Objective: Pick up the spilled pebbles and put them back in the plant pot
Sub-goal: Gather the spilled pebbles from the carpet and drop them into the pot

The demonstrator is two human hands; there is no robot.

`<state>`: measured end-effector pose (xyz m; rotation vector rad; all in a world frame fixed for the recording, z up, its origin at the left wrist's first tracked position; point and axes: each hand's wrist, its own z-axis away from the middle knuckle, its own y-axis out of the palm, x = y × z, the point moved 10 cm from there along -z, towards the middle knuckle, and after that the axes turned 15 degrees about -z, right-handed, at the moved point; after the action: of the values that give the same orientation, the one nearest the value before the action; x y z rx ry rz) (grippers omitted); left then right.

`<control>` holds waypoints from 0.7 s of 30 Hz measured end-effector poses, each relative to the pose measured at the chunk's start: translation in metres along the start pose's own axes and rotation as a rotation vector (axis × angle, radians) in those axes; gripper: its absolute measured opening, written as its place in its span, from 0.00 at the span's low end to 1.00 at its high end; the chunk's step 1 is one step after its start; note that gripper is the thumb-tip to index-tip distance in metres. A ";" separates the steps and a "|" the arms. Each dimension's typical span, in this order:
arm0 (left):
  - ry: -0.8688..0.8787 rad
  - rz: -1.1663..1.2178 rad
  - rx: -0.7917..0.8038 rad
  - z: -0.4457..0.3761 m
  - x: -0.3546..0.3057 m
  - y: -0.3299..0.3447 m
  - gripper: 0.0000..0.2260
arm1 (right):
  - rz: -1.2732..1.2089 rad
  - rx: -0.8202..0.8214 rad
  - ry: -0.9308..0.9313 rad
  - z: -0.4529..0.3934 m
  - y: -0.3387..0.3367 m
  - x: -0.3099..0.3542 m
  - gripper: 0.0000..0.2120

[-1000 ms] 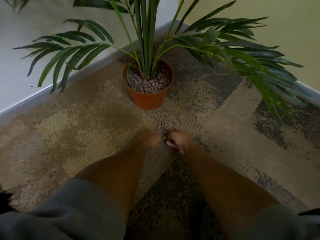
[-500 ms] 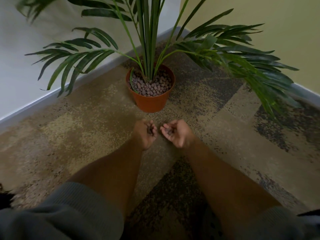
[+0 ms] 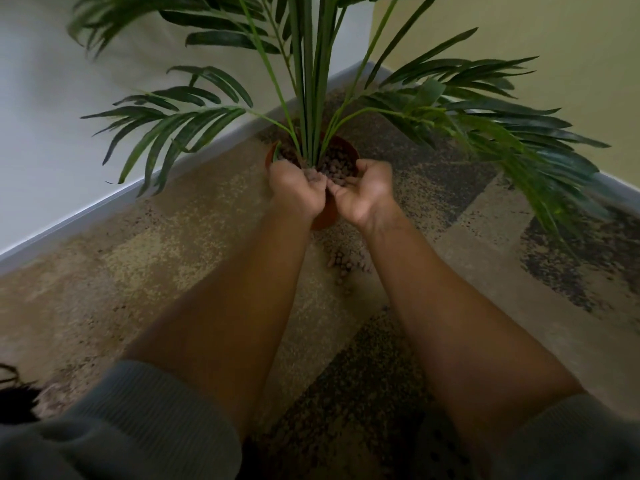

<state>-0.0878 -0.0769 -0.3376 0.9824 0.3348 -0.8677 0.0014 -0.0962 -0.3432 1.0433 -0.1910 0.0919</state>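
Hands up from carpet to plant pot (image 3: 323, 216), frame centre | left hand (image 3: 298, 190), right hand (image 3: 363, 195) cupped around pebbles (image 3: 313, 174) | release next; spilled pebbles (image 3: 341, 263) remain below.

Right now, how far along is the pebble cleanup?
Partway. The plant pot already holds a layer of pebbles round the stems. In hand: both the left hand and right hand are cupped over the pot's rim, pebbles showing in them, seemingly about to tip them in. Left: a cluster of spilled pebbles lies on the carpet just in front of the pot.
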 end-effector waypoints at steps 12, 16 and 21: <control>-0.017 0.087 0.036 -0.005 -0.002 -0.009 0.25 | 0.003 0.000 0.025 0.003 0.001 -0.001 0.24; 0.018 -0.030 0.065 -0.005 0.008 -0.025 0.23 | 0.140 -0.030 0.014 0.006 -0.012 0.004 0.20; -0.035 -0.330 0.043 -0.004 0.037 -0.044 0.18 | 0.457 -0.118 0.053 0.004 -0.048 0.011 0.15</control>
<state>-0.0978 -0.1027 -0.3878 0.9650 0.4579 -1.1935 0.0193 -0.1236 -0.3799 0.8633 -0.3801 0.5157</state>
